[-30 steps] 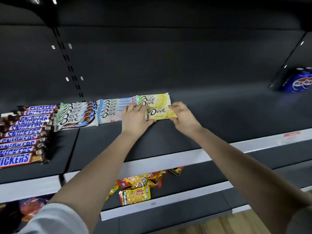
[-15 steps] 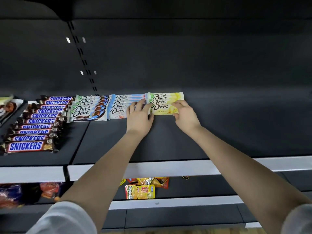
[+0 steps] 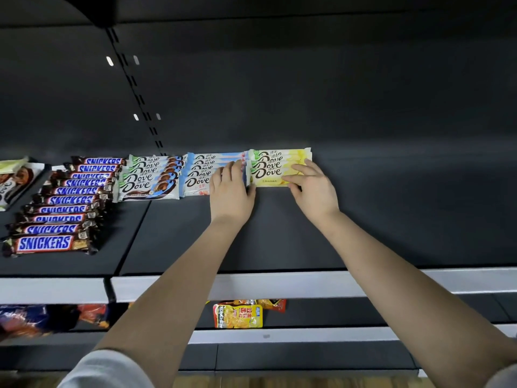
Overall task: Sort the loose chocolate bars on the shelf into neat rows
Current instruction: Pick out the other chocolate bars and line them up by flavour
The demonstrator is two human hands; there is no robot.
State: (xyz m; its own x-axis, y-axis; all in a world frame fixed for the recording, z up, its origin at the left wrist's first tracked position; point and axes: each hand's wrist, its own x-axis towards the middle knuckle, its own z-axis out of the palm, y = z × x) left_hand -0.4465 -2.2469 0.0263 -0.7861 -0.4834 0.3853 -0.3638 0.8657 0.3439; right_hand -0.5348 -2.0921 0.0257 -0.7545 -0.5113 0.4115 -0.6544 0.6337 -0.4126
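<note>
A row of yellow Dove bars (image 3: 275, 167) lies at the back of the dark shelf (image 3: 279, 239). To its left sit a row of light-blue Dove bars (image 3: 200, 175), a row of dark-blue Dove bars (image 3: 148, 180) and a long row of Snickers bars (image 3: 60, 208). My left hand (image 3: 230, 193) rests flat with straight fingers against the left end of the front yellow bar, over the light-blue row. The straight fingers of my right hand (image 3: 313, 186) press on the right end of that front yellow bar.
A white tray (image 3: 16, 180) with more Dove bars shows at the far left edge. Yellow and orange snack packets (image 3: 237, 316) lie on the lower shelf. A white price rail (image 3: 279, 284) runs along the shelf front. Right of the yellow row the shelf is bare.
The front yellow Dove bar, tilted and apart a second ago, now lies square against the yellow row. Both hands moved back with it, and my view shifted left.
</note>
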